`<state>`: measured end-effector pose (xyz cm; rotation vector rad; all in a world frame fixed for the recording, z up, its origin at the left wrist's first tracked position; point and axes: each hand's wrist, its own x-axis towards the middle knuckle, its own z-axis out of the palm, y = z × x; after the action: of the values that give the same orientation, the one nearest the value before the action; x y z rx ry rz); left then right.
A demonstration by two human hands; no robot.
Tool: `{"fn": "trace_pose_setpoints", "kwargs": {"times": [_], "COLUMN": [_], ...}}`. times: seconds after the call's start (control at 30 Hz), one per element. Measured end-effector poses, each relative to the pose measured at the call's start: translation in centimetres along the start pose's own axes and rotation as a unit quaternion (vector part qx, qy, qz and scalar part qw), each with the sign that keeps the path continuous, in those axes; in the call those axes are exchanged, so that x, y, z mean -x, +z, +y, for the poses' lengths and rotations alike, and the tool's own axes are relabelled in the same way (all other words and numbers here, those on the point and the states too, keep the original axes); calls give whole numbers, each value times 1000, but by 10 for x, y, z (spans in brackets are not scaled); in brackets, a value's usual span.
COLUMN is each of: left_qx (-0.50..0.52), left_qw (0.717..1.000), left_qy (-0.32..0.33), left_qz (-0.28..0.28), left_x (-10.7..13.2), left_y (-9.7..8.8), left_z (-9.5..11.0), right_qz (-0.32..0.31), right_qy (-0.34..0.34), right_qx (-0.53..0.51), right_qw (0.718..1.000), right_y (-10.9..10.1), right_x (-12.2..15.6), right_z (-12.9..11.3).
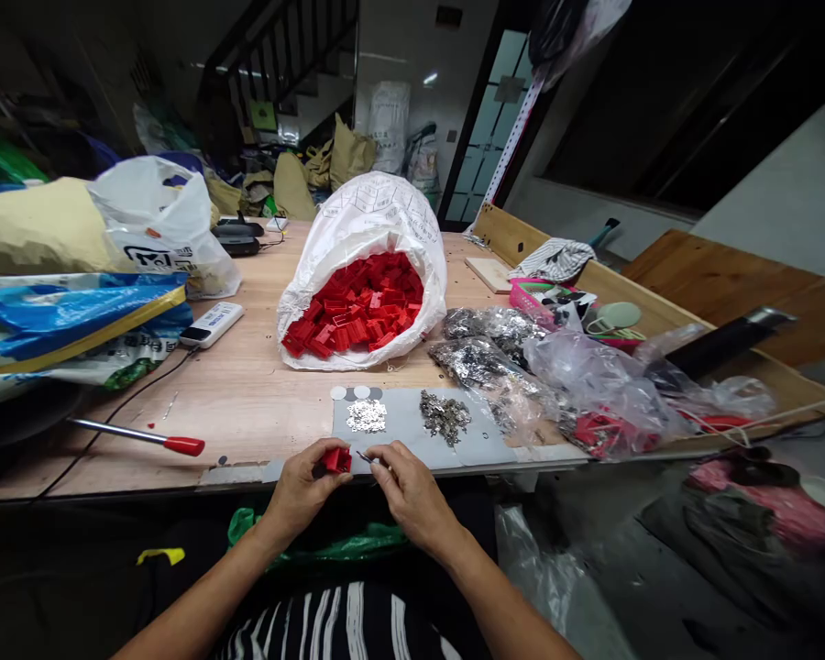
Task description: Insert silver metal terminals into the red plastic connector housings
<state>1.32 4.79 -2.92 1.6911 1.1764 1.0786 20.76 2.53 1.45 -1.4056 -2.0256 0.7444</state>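
My left hand (305, 486) is closed on a small red plastic part (337, 460) at the table's front edge. Between the fingertips of my right hand (407, 490) is a thin, dark metal tool (364, 456), its tip pointing at the red part with a small gap between them. It is too small to tell its exact kind. Just beyond my hands, a pile of small silvery pieces (367, 416) and a pile of darker metal pieces (444, 418) lie on a grey mat (402, 412).
A white sack (385, 206) lies open toward me, full of red parts (364, 307). Plastic bags of metal pieces (485, 362) crowd the right side. A red-handled metal rod (184, 445), a white device with a cable (213, 324) and several bags (75, 321) are on the left.
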Motion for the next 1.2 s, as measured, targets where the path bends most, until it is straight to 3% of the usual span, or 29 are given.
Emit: {"fn": "trace_pose_setpoints", "kwargs": {"times": [0.1, 0.17, 0.23, 0.37, 0.47, 0.73, 0.87, 0.97, 1.2], "left_qx": [68, 173, 305, 503, 560, 630, 656, 646, 634], "left_qw": [997, 981, 943, 830, 776, 691, 670, 676, 682], "left_qy": [-33, -76, -131, -238, -289, -351, -340, -348, -355], "left_qz": [16, 33, 39, 9, 22, 53, 73, 68, 80], "left_x": [5, 7, 9, 14, 16, 17, 18, 20, 21], "left_y": [-2, -3, -3, -2, 0, 4, 9, 12, 14], "left_z": [11, 20, 28, 36, 37, 52, 55, 53, 46], "right_qz": [8, -15, -44, -90, -97, -75, -33, -8, -47], "right_qy": [-16, -7, 0, -10, -20, -45, -53, -47, -4], "right_qx": [-50, -67, -85, -107, -83, -56, -82, -133, -169], "right_qw": [999, 998, 995, 990, 992, 995, 995, 990, 985], "right_y": [-4, -6, -9, -10, -8, -6, 0, 4, 6], "right_x": [3, 5, 5, 5, 3, 2, 1, -2, -2], "right_z": [0, -3, -9, -21, -27, -29, -23, -20, -18]}}
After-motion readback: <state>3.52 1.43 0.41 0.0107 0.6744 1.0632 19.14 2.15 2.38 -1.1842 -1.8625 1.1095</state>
